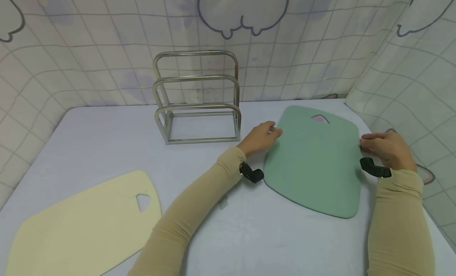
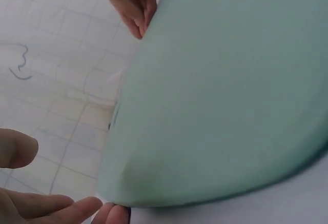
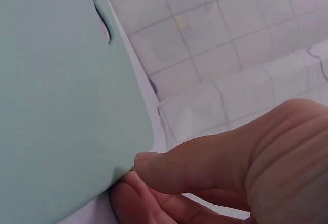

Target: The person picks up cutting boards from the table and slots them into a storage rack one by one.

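Observation:
A green cutting board (image 1: 313, 165) lies on the right side of the table, its small handle slot toward the back. My left hand (image 1: 261, 137) is at the board's left edge. In the left wrist view, fingertips (image 2: 117, 215) touch the board's rim from below, while the thumb (image 2: 18, 148) stays off it. At the opposite edge, my right hand (image 1: 388, 149) pinches the rim. The right wrist view has its thumb (image 3: 179, 167) on the edge and the curled fingers tucked under it. Part of those fingers is hidden by the board.
A metal rack (image 1: 197, 140) with several upright loops stands at the back, left of the green board. A pale yellow cutting board (image 1: 85, 224) lies flat at front left, its handle hole facing right. Grid-patterned cloth (image 1: 117, 62) hangs around the white table (image 1: 228, 236).

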`<action>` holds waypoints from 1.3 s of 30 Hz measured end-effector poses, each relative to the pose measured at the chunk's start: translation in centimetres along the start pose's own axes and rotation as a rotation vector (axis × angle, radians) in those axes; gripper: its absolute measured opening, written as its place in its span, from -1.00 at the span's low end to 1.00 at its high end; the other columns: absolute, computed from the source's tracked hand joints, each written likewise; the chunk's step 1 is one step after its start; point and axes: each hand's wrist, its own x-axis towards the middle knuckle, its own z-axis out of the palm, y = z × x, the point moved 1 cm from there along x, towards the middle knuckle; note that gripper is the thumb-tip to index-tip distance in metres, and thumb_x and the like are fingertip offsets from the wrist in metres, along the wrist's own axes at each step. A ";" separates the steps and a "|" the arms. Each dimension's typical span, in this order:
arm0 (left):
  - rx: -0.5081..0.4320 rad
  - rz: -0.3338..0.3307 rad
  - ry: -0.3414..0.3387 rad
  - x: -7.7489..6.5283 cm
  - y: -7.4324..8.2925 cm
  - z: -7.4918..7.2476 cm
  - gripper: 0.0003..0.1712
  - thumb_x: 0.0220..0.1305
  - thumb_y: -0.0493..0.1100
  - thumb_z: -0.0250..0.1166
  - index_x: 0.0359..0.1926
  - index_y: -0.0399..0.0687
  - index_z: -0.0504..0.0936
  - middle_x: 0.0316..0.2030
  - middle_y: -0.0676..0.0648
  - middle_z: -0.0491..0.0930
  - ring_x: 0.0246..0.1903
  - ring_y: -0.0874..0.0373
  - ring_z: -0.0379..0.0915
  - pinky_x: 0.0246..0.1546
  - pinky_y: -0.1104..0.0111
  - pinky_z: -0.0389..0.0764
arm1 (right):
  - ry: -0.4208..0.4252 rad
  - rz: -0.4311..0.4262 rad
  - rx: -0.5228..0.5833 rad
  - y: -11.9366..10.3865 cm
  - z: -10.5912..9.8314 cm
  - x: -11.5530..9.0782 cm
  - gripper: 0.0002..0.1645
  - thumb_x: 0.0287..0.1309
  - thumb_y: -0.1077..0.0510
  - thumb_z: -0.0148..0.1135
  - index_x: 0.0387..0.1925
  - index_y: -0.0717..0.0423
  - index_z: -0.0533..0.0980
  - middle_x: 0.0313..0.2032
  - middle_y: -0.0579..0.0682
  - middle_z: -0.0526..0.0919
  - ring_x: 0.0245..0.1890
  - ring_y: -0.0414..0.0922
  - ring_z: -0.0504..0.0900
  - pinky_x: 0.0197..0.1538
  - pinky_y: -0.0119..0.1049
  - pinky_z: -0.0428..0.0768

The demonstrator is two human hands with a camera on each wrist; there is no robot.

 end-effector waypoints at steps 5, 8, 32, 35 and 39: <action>-0.065 -0.064 0.018 0.7 0.2 0.0 -0.15 0.59 0.33 -0.12 0.62 -0.10 0.12 0.52 -0.15 0.36 0.53 -0.04 0.27 0.56 0.08 0.31 | -0.012 -0.031 0.069 0.1 -0.1 -0.3 -0.35 0.44 -0.08 0.22 0.35 0.25 0.45 0.08 0.01 0.59 -0.32 -0.52 0.67 -0.14 -0.48 0.61; -0.100 -0.098 0.034 1.2 0.2 -0.1 -0.09 0.54 0.46 -0.22 0.61 -0.03 0.18 0.54 -0.10 0.33 0.56 -0.02 0.22 0.59 0.07 0.25 | -0.046 -0.035 0.133 0.1 -0.2 -0.2 -0.42 0.46 -0.01 0.20 0.32 0.26 0.45 0.03 -0.07 0.62 -0.31 -0.52 0.69 -0.16 -0.54 0.67; -0.687 -0.197 0.052 4.7 0.3 -0.7 -0.01 0.56 0.44 -0.27 0.58 -0.28 0.14 0.46 -0.34 0.36 0.48 -0.13 0.34 0.45 0.13 0.48 | -0.091 -0.030 0.189 0.4 -0.5 0.3 -0.43 0.43 0.08 0.23 0.32 0.34 0.43 -0.43 -0.49 0.66 -0.31 -0.46 0.72 -0.14 -0.51 0.71; -0.698 -0.203 0.053 4.8 0.4 -0.7 -0.03 0.57 0.42 -0.24 0.57 -0.29 0.16 0.44 -0.34 0.38 0.45 -0.12 0.37 0.44 0.15 0.50 | -0.082 -0.032 0.153 0.5 -0.3 0.4 -0.28 0.43 0.03 0.23 0.39 0.44 0.34 -0.42 -0.50 0.64 -0.31 -0.47 0.70 -0.16 -0.52 0.69; -0.689 -0.206 0.038 4.7 0.6 -0.8 -0.03 0.57 0.41 -0.22 0.57 -0.29 0.16 0.42 -0.32 0.38 0.42 -0.11 0.39 0.44 0.18 0.49 | -0.045 -0.030 0.101 0.6 -0.1 0.4 -0.24 0.42 -0.05 0.25 0.39 0.43 0.36 -0.41 -0.50 0.63 -0.32 -0.48 0.68 -0.20 -0.54 0.66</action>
